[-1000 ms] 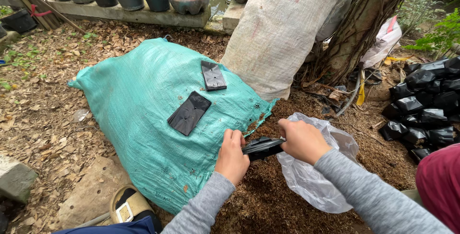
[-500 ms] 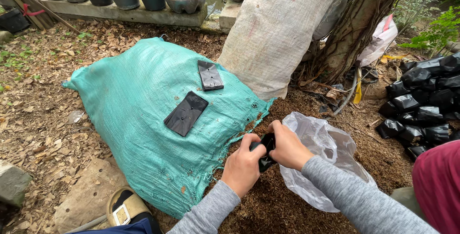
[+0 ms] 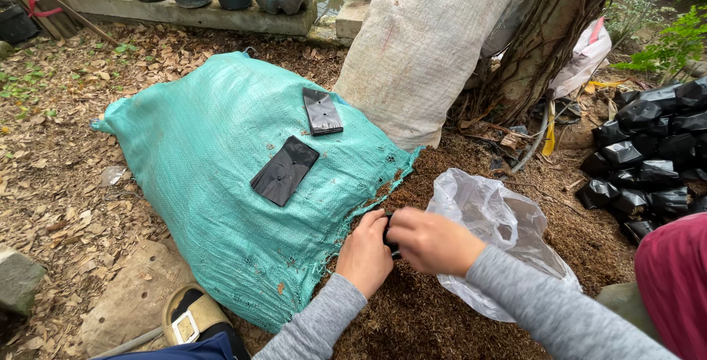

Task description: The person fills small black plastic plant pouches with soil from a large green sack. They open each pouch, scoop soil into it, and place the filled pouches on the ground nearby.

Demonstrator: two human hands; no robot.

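Both hands meet low over the brown soil (image 3: 412, 316): the left hand (image 3: 366, 252) and right hand (image 3: 432, 240) are pressed together, pinching a small black plastic bag (image 3: 388, 236) that is mostly hidden between them. Just right lies a clear plastic bag (image 3: 493, 220). Beyond, two flat black bags (image 3: 285, 170) rest on a green sack (image 3: 213, 161), near a white sack (image 3: 427, 43).

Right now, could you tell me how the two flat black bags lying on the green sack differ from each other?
The nearer flat black bag lies lower on the green sack, turned diagonally, and closer to the hands. The farther flat black bag sits higher up, nearly straight, beside the pale upright sack, and looks glossier. Both are flat, black, rectangular and untouched.
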